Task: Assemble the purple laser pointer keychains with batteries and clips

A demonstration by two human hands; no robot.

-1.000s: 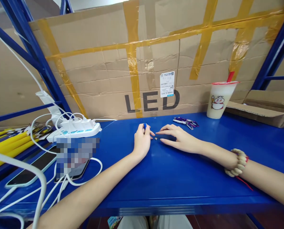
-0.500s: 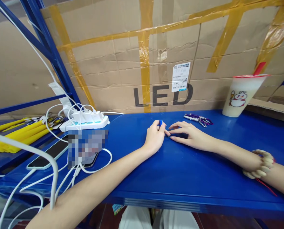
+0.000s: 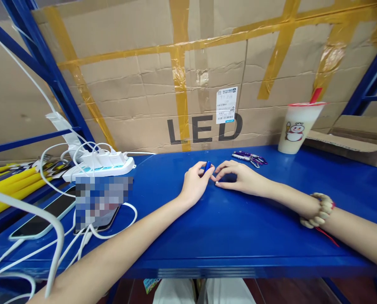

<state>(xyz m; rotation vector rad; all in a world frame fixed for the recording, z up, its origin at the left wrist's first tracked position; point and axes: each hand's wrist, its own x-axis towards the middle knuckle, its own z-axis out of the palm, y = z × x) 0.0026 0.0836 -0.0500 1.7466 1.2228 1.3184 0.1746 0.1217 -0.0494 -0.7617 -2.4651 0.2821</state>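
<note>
My left hand (image 3: 195,181) is closed around a small blue stick-like piece (image 3: 208,166), whose upper end sticks out between thumb and fingers; its lower part is hidden. Close by on the right, my right hand (image 3: 239,177) has its thumb and fingertips brought together at the left fingertips. Whatever lies in that pinch is too small to make out. Both hands are low over the blue tabletop (image 3: 191,228). Behind the right hand lie several purple and silver carabiner-clip pens or keychains (image 3: 250,158).
A drink cup (image 3: 297,126) with a red straw stands back right, beside an open cardboard box (image 3: 343,145). At left are a white power strip (image 3: 103,169), white cables, a phone (image 3: 46,215), a second, blurred-over phone (image 3: 108,223) and yellow-handled items (image 3: 14,185). A large LED carton (image 3: 138,97) stands behind.
The view has shifted, so the scene sits further left. My right thumb and fingers have curled closer together. More of the blue piece shows in my left hand, now tilted.
</note>
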